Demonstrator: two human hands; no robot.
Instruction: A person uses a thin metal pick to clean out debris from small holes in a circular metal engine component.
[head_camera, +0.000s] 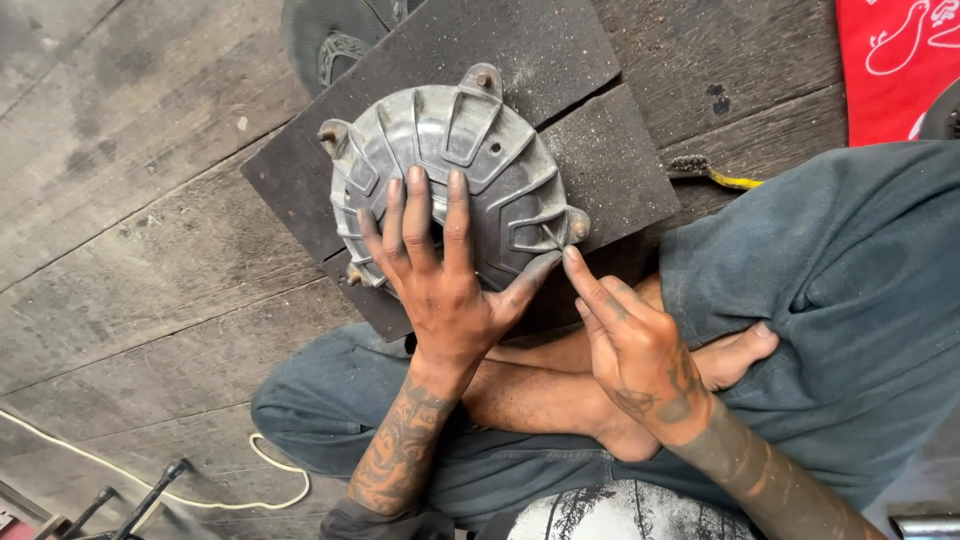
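Hands: left (445, 290) flat, open on ribbed metal cover (480, 150); right (635, 350) pinching thin pin (553, 238).

Head view, looking down at a person seated cross-legged on a plank floor (130, 200). A round, ribbed grey metal cover (455, 150), with bolt lugs on its rim, lies on a dark board (600, 160) in front of the legs. The left hand (440, 270) lies flat on the cover, fingers spread, thumb at its lower right edge. The right hand (630, 340) pinches a thin metal pin (553, 238) against the cover's rim beside a lug. A wire brush (710, 172) with a yellow handle lies right of the board. A white cord (200, 480) crosses the floor at lower left; a red cloth (900, 60) shows at top right.
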